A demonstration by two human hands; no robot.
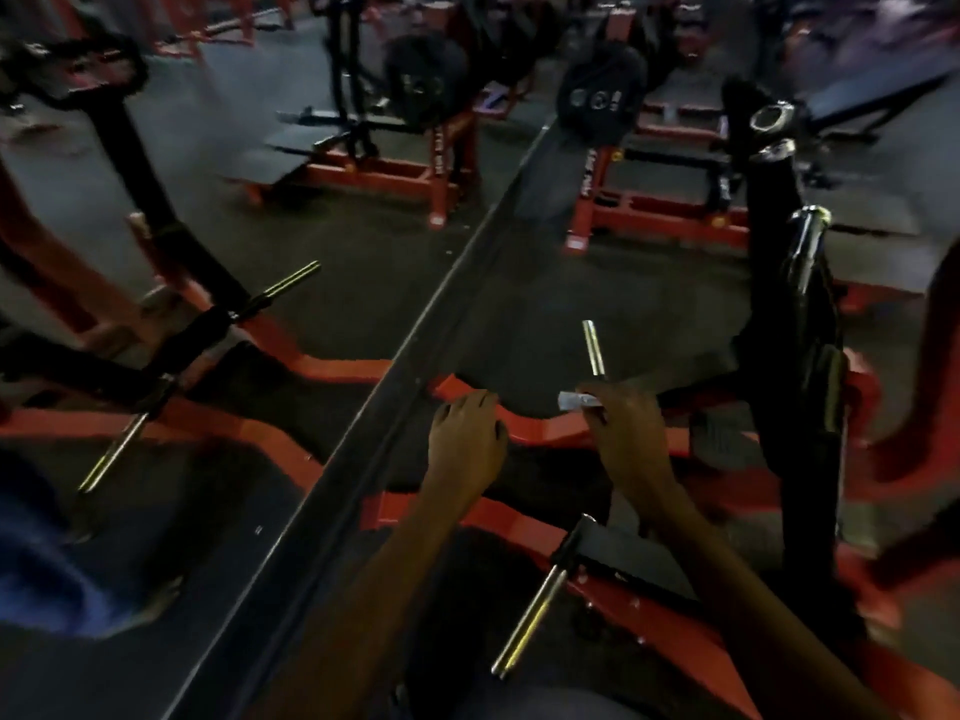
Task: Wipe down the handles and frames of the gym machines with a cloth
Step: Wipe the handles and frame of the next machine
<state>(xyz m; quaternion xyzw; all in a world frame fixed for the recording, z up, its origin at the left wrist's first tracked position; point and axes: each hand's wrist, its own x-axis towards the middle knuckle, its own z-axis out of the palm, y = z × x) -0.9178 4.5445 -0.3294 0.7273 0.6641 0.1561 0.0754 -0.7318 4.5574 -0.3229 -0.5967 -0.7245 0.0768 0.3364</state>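
Right hand [626, 433] is pinching cloth [577, 401], wiping red frame [545, 431] | left hand [467, 433] is resting open on it, seemingly bracing.

Two bare forearms, no sleeves visible

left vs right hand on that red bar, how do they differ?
The left hand lies on the red frame bar with fingers draped over it and no cloth visible; the right hand pinches a small pale cloth at its fingertips. The left hand sits nearer the mirror; the right hand sits just below a chrome peg. Both reach the same bar, arms extended.
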